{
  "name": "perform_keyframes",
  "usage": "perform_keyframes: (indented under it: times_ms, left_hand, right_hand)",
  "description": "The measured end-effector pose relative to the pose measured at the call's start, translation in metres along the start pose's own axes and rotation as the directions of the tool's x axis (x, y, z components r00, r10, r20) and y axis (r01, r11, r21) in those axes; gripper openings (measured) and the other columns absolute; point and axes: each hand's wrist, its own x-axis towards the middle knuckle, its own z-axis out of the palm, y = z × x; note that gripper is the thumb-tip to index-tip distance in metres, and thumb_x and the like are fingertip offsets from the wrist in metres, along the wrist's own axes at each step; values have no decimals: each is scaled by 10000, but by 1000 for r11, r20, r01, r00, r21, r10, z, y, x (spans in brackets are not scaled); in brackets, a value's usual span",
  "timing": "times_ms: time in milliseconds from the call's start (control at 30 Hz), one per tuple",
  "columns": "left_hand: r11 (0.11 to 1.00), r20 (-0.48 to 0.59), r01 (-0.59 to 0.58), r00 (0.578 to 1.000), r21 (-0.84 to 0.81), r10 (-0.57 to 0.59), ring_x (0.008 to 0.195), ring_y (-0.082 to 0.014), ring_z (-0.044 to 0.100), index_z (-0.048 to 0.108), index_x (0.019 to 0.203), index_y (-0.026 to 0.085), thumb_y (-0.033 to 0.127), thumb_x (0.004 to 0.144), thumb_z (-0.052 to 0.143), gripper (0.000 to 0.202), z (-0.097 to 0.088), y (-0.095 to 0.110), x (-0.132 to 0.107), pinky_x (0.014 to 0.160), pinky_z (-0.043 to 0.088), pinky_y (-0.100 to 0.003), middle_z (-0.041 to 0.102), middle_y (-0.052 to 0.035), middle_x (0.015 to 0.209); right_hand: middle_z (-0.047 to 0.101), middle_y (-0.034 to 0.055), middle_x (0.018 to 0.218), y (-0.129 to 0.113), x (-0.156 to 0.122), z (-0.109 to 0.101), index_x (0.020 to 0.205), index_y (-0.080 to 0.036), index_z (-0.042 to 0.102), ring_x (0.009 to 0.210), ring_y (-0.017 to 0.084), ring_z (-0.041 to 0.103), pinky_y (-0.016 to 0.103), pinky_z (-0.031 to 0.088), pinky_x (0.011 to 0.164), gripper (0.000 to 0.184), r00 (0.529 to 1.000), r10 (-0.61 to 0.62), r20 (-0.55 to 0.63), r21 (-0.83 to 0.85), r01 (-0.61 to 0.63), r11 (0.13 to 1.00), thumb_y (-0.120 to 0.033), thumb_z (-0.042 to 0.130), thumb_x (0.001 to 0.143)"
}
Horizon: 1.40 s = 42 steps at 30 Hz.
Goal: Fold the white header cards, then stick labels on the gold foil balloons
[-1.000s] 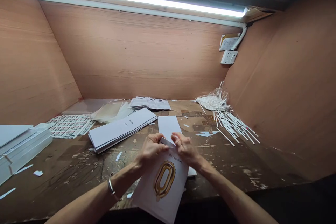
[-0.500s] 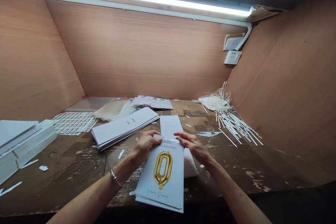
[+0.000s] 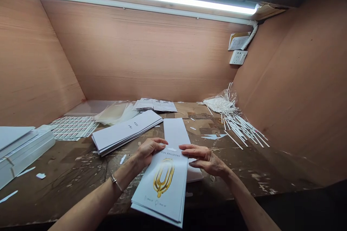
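A stack of white cards (image 3: pixel 162 191) printed with a gold foil balloon and the words "FOIL BALLOONS" lies at the front edge of the worn bench. My left hand (image 3: pixel 148 150) grips the stack's top left corner, fingers curled over its edge. My right hand (image 3: pixel 206 159) rests at the top right corner, fingers stretched flat and apart across the card's edge. A blank white card (image 3: pixel 176 131) lies just beyond the stack, partly under it.
A pile of long white cards (image 3: pixel 126 131) lies to the left, with clear bags (image 3: pixel 115 113), a sticker sheet (image 3: pixel 72 128) and printed sheets (image 3: pixel 155 105) behind. White sticks (image 3: pixel 241 124) are scattered at the right. White boxes (image 3: pixel 20 148) sit far left. Wooden walls enclose the bench.
The stack was tilted up in both hands; now it lies flat on the bench. My right hand's fingers have straightened and shifted to the top right corner.
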Motion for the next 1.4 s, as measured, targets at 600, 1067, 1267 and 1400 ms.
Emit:
perform_keyframes:
  times_ms: [600, 1067, 1267, 1400]
  left_hand:
    - [969, 170, -204, 959, -138, 226, 626, -166, 596, 629, 910, 73, 278, 614, 713, 370, 18, -22, -10, 562, 457, -248, 661, -113, 795]
    - [789, -37, -497, 838, 360, 544, 507, -95, 446, 638, 819, 144, 331, 737, 567, 216, 36, -34, -17, 496, 355, -197, 587, 1, 655]
    - [684, 16, -577, 769, 446, 639, 593, -144, 473, 675, 829, 159, 290, 747, 540, 205, 43, -34, -24, 553, 359, -210, 596, -16, 672]
    - [547, 130, -633, 710, 548, 692, 636, -165, 490, 678, 821, 174, 250, 780, 482, 215, 45, -38, -31, 597, 363, -221, 601, -35, 698]
  right_hand:
    - [643, 47, 732, 9, 19, 31, 832, -136, 619, 639, 168, 576, 292, 458, 600, 358, 820, 403, -408, 533, -145, 834, -416, 671, 615]
    - [651, 41, 784, 1, 26, 35, 837, -139, 609, 728, 177, 578, 264, 427, 643, 340, 803, 473, -363, 383, -335, 861, -240, 716, 530]
    - [632, 12, 694, 1, 26, 33, 743, -143, 637, 621, 144, 544, 254, 401, 594, 189, 827, 452, -333, 423, -298, 856, -174, 639, 557]
    - [545, -20, 544, 3, 27, 38, 621, -134, 604, 532, 109, 469, 228, 351, 515, 67, 811, 426, -400, 379, -277, 883, -149, 566, 567]
